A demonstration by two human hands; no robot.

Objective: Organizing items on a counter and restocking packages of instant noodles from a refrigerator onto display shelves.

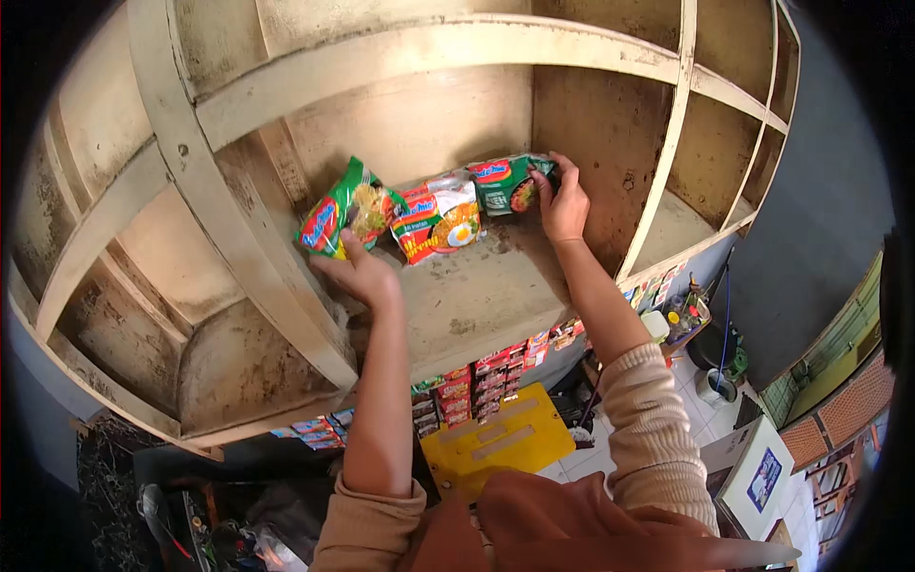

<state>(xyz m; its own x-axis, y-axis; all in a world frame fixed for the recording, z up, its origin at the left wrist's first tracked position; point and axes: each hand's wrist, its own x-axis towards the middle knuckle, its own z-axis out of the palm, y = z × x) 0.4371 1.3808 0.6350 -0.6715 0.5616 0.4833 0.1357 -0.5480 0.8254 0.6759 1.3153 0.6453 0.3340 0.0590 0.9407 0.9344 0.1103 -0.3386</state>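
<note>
Three groups of Indomie instant noodle packets fill a row inside one compartment of a worn wooden shelf unit (457, 53). At the left, a green noodle packet (364, 207) leans tilted, gripped by my left hand (361, 275) with the thumb on its front. The white-and-red noodle packet (439, 222) stands in the middle, its front facing me, and another packet's edge shows behind it. My right hand (565, 200) grips the right end of a dark green noodle packet (507, 186), near the compartment's side wall (600, 143).
Wooden dividers (236, 236) frame the compartment on both sides. Below the shelf hang strips of sachets (457, 393), above a yellow board (500, 436). A white box (758, 479) stands lower right, with a bucket (715, 386) on the tiled floor beyond.
</note>
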